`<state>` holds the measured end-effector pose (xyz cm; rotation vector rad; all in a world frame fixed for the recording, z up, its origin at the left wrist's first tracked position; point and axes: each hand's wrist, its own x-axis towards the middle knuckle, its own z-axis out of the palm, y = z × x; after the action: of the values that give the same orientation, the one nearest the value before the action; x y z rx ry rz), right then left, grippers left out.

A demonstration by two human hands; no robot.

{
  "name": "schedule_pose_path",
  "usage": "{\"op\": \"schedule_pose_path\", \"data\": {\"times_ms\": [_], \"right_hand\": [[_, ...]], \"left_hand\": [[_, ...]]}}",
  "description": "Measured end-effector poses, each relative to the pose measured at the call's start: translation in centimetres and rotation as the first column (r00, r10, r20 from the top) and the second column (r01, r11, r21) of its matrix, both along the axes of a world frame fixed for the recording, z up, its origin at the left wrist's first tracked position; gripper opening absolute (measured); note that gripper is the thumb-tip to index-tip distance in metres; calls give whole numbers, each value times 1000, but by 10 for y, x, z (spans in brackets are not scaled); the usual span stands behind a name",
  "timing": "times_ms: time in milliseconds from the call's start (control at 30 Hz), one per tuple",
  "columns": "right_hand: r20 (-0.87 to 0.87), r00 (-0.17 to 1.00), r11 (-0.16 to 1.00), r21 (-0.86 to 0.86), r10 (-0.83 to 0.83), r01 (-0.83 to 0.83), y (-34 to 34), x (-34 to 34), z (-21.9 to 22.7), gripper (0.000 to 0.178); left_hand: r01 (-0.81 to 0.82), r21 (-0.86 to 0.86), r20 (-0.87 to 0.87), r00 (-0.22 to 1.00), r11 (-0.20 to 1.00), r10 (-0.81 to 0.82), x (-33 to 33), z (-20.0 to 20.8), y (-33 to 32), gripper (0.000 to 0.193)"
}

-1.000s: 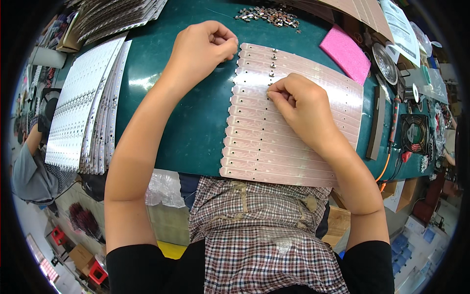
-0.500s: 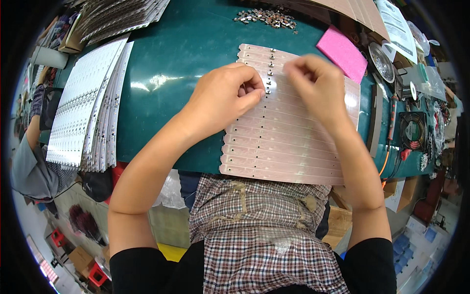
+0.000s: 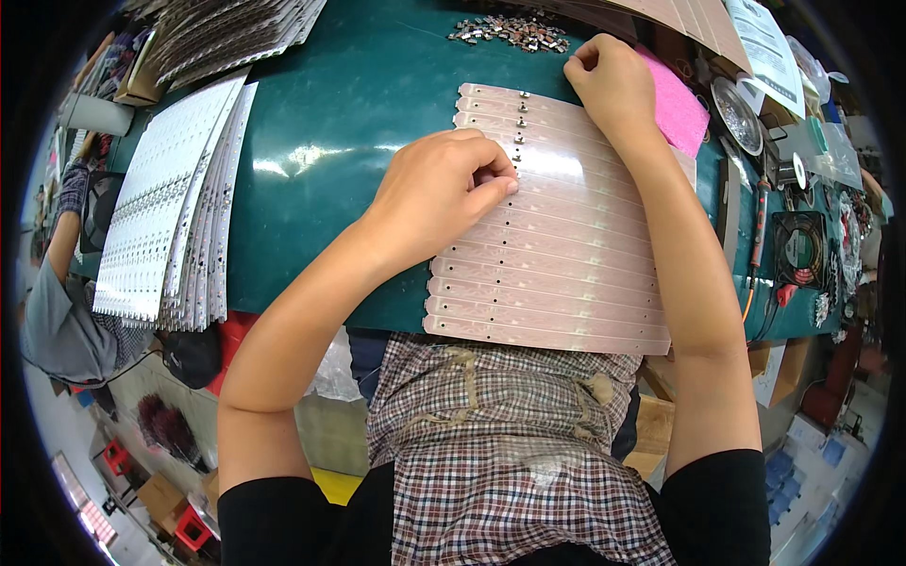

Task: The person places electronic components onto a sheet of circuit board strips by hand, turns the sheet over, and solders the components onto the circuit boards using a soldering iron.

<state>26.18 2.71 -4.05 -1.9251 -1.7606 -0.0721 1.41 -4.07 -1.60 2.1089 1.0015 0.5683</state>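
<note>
A pale pink panel [image 3: 566,259], scored into narrow strips, lies flat on the green table. Small metal parts [image 3: 522,123] sit in a column at its far end, and dark holes carry that line nearer to me. My left hand [image 3: 439,189] rests over the panel's left side, thumb and forefinger pinched together at this line just below the last part; what they hold, if anything, is hidden. Beyond the panel's far right corner is my right hand [image 3: 615,85], its fingers curled into a pinch beside a heap of small metal pieces [image 3: 514,34]. Whatever is between those fingertips cannot be seen.
White perforated panels [image 3: 165,208] stand stacked at the left, with another stack [image 3: 231,38] behind. A pink foam block [image 3: 675,104] lies beside my right forearm. Farther right are a metal dish [image 3: 736,115], a soldering iron [image 3: 758,226] and a small fan [image 3: 798,247]. Another person sits far left.
My right hand has moved away from above the panel, outward to the far side near the metal heap. My left hand has shifted slightly nearer me along the line of holes.
</note>
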Motion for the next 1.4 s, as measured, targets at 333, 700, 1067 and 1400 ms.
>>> {"op": "schedule_pose_path", "data": {"times_ms": [333, 700, 1067, 1400], "right_hand": [[-542, 839, 996, -30, 56, -86, -43, 7, 21, 20], [-757, 651, 890, -261, 52, -374, -133, -44, 44, 10], [-552, 808, 908, -200, 206, -367, -141, -65, 24, 13], [-522, 827, 909, -208, 208, -360, -146, -66, 22, 8]], "left_hand": [[41, 162, -7, 999, 986, -40, -1, -4, -2, 9], [133, 589, -121, 990, 797, -76, 3, -12, -6, 13], [-14, 78, 74, 997, 997, 8, -13, -1, 10, 13], [-132, 110, 128, 985, 985, 118, -21, 0, 60, 17]]}}
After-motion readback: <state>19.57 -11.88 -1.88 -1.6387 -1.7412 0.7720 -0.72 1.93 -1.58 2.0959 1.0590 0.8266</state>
